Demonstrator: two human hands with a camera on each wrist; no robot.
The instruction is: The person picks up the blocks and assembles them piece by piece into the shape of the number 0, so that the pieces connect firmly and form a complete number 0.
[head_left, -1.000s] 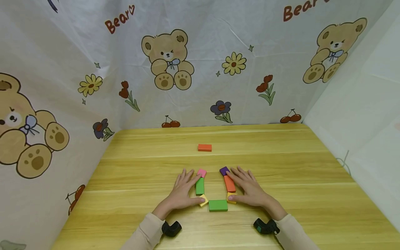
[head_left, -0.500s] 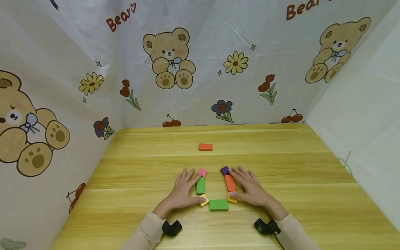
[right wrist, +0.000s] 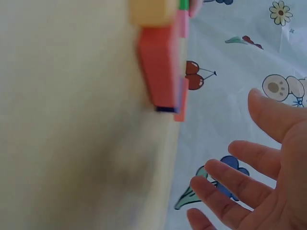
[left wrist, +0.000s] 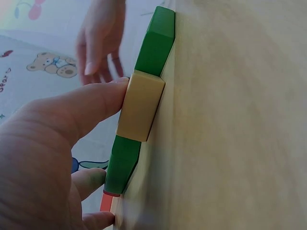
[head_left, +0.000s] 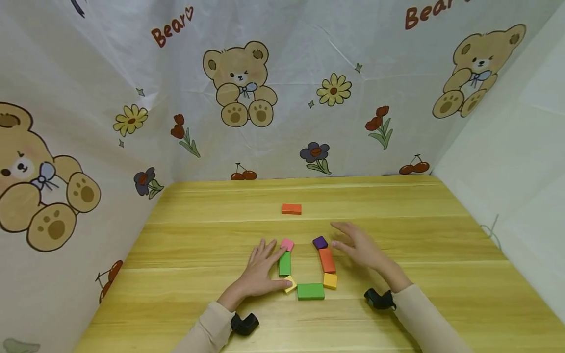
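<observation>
My left hand [head_left: 258,275] lies spread along the left side of a U of wooden blocks. Its thumb rests on a pale yellow block [head_left: 289,285] and its index finger touches the pink block [head_left: 288,244]; a long green block [head_left: 284,264] lies between these two. Another green block [head_left: 311,291] forms the near side. Along the right run an orange-yellow block [head_left: 330,281], a red-orange block [head_left: 327,260] and a dark purple block [head_left: 320,242]. My right hand [head_left: 364,249] hovers right of the purple block, fingers loose and holding nothing, as the right wrist view also shows.
A separate red-orange block [head_left: 292,209] lies farther back on the wooden table [head_left: 212,206]. A bear-print cloth [head_left: 282,98] hangs behind the table's far edge. A pale cable [head_left: 491,230] shows beyond the right edge.
My right hand has lifted off the right-hand blocks and moved back and to the right, uncovering the orange-yellow block. My left hand keeps its place on the left row.
</observation>
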